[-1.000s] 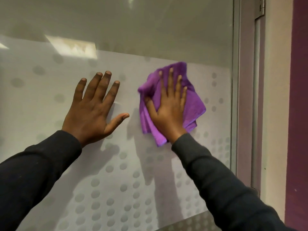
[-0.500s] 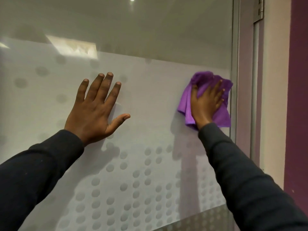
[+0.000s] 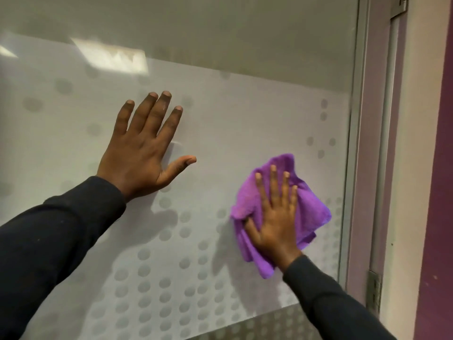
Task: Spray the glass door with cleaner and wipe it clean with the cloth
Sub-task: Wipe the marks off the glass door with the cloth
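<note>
The glass door [image 3: 220,119] fills the view, with a frosted band of grey dots across its middle and lower part. My left hand [image 3: 144,148] lies flat on the glass at centre left, fingers spread, holding nothing. My right hand [image 3: 277,217] presses a crumpled purple cloth [image 3: 308,212] flat against the glass at lower right, fingers spread over it. The cloth bulges out around the hand on all sides. No spray bottle is in view.
The door's metal edge [image 3: 353,143] runs down the right side, next to a pale frame [image 3: 382,168] with a hinge [image 3: 374,293] low down. A purple wall strip [image 3: 438,192] stands at far right. Ceiling light reflections show on the upper left glass.
My right hand swept the cloth right to the door's edge, then came down and slightly back left. My left hand has stayed planted on the glass.
</note>
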Demonstrator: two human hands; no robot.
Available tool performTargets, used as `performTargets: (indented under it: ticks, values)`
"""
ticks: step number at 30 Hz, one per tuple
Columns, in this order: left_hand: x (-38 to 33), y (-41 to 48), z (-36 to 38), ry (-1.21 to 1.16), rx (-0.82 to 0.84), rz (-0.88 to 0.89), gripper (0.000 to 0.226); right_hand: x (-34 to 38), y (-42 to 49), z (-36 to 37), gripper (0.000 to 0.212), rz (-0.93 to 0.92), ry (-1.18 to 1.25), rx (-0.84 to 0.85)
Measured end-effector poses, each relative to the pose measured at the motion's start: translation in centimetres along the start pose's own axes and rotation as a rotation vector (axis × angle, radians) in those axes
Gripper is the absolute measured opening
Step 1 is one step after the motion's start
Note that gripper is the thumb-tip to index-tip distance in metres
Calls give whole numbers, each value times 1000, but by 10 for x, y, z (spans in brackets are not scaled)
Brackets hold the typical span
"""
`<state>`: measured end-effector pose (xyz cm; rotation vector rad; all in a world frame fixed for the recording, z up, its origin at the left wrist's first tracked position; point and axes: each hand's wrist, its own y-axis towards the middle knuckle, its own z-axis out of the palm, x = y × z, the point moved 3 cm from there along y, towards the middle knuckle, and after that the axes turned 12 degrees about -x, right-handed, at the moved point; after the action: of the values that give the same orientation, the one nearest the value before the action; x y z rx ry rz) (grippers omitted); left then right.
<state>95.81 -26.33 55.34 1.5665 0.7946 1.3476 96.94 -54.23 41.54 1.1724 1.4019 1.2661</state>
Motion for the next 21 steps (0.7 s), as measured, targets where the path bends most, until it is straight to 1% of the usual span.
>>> performTargets:
  ticks: [3, 5, 6, 8, 9, 10, 11, 12, 14, 16, 18, 19, 21]
  values:
    - [-1, 0, 0, -3, 3, -3, 91, -70, 6, -13, 88, 195, 36, -25]
    - [-2, 0, -1, -8, 1, -6, 91, -108, 30, -19, 90, 425, 31, -54]
    - [-1, 0, -1, -7, 0, -9, 91, -121, 49, -19, 95, 552, 18, -75]
    - [-2, 0, 0, -9, 4, -8, 92, -128, 89, -18, 100, 789, 7, -97]
    - [-2, 0, 0, -10, 4, -8, 92, -123, 106, -15, 98, 866, 7, -97]
    - [-2, 0, 0, -10, 2, -9, 92, -112, 119, -13, 96, 893, 7, -100]
    - [-2, 0, 0, -8, 0, -10, 91, -98, 128, -10, 95, 871, 7, -115]
    - [-1, 0, 0, -6, 0, -9, 91, -79, 131, -8, 95, 811, 4, -134]
    - [-1, 0, 1, -11, 1, -10, 91, -33, 114, -3, 94, 612, -28, -175]
    - [0, 0, 1, -14, -5, -9, 91, 12, 73, 0, 92, 388, -4, -182]
    - [0, 0, 1, -12, -13, -8, 90, 36, 18, 3, 93, 211, 33, -91]
    - [0, 0, 1, -14, -16, -7, 90, 35, -9, 4, 94, 141, 29, -39]
    - [0, 0, 1, -14, -11, -4, 90, 11, -57, 3, 97, 82, 3, 29]
